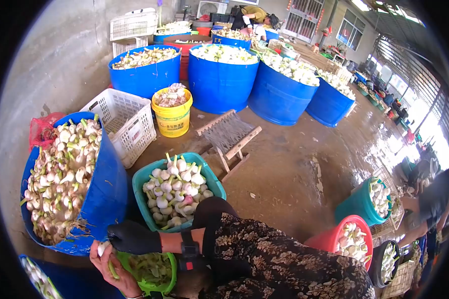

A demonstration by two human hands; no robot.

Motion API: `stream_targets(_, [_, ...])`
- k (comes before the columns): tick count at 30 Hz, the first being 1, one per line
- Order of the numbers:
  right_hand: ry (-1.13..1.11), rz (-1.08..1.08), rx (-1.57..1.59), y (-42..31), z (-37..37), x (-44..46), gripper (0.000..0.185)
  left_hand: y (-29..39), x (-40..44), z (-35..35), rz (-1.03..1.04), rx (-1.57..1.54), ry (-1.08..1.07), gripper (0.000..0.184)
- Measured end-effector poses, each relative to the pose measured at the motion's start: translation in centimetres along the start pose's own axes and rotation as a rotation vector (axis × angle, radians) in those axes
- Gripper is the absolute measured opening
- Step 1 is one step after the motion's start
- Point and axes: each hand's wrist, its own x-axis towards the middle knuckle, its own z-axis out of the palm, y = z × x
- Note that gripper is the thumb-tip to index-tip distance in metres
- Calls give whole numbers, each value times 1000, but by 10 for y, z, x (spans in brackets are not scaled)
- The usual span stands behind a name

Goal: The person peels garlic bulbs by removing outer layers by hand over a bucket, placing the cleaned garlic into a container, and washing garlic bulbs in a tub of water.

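First, at left, a blue tub (109,187) holds garlic (67,174); then my left grip (107,269) is clamped on a garlic bulb (103,248); my gloved right grip (133,237) sits just beside, whether closed I can't tell, near a lime-green bucket (172,273).

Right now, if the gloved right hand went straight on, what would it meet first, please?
The right hand would probably meet the large blue tub at its side wall; the garlic bulb in the left hand lies just below that line in view. Depth is unclear.
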Motion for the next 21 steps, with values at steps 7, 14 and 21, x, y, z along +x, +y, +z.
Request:
stream_targets(7, [-23, -22, 62, 10, 2, 5, 19, 4, 10, -10, -135, -297, -64, 20])
stream_targets(14, [-138, -143, 287, 65, 30, 15, 19, 7, 26, -21, -374, -976, -91, 36])
stream_targets(21, [-443, -311, -384, 28, 39, -16, 22, -6, 29, -52, -427, -1431, -43, 51])
